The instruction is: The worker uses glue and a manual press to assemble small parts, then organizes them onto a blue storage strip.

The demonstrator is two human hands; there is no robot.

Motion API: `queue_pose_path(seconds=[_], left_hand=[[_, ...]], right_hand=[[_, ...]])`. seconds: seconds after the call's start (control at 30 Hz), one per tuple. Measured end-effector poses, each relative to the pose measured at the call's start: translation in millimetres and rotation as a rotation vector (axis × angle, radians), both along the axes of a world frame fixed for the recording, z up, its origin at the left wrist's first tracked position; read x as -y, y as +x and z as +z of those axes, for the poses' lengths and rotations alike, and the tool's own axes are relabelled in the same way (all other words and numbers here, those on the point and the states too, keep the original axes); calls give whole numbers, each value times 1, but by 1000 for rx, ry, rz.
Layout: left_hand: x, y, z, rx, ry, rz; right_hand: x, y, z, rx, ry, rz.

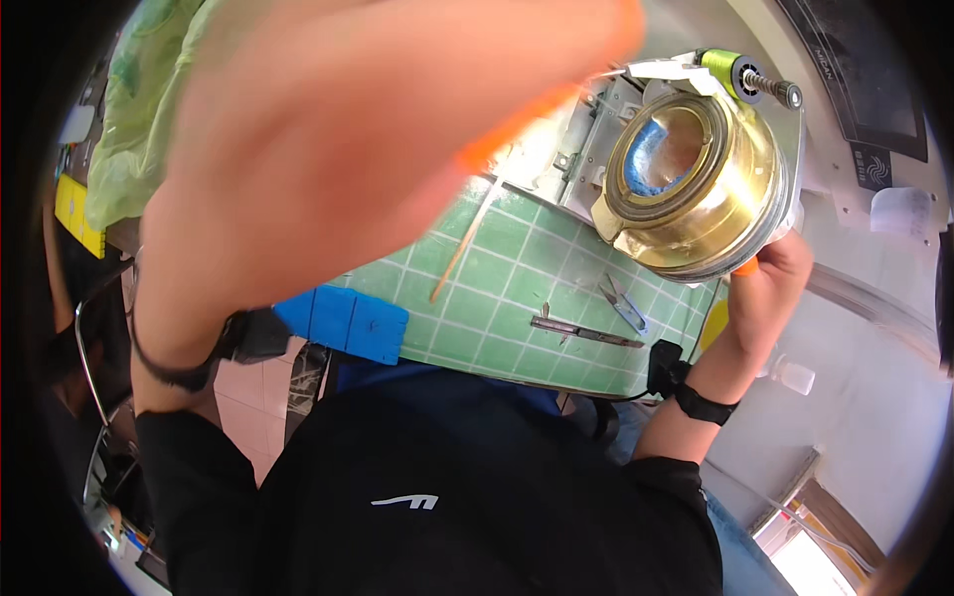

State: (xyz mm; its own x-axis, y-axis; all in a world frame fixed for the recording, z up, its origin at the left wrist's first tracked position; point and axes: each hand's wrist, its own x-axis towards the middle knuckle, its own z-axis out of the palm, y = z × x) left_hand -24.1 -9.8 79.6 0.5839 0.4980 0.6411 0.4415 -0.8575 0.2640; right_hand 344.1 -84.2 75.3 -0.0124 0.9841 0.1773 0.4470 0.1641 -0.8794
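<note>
My left hand [328,149] is raised close in front of the view, large and smeared by motion, with orange covering along its finger edge; its fingertips are too blurred to read. Below it part of the work surface is hidden. On the right stands a machine part with a brass-coloured round drum [730,199], a ringed opening and a blue lining inside. My right hand [770,283] is curled against the drum's lower right edge, an orange cover on one finger. Its other fingertips are hidden behind the drum. A green thread spool [720,68] sits above the drum.
On the green gridded mat [517,238] lie a thin wooden stick [465,238], blue-handled thread snips [626,306] and a slim dark metal tool [586,331]. A blue block [348,323] rests at the near edge. A pale green plastic bag [144,119] hangs far left.
</note>
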Motion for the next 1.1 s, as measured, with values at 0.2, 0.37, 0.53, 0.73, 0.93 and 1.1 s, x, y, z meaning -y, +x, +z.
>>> queue_pose_path(seconds=[0.2,0.37,0.53,0.73,0.93,1.1], left_hand=[[6,16,0,-40,85,-16],[2,13,-18,-148,176,233],[-4,20,2,-138,-69,265],[-2,-3,-26,-183,10,221],[7,-1,-46,-209,-120,111],[-9,6,-23,-43,-264,216]], right_hand=[[7,-10,13,356,237,-62],[9,-14,9,392,272,-114],[9,-5,8,505,302,-126],[18,-6,14,565,282,-129],[33,4,0,484,294,-218],[51,31,15,453,252,-344]])
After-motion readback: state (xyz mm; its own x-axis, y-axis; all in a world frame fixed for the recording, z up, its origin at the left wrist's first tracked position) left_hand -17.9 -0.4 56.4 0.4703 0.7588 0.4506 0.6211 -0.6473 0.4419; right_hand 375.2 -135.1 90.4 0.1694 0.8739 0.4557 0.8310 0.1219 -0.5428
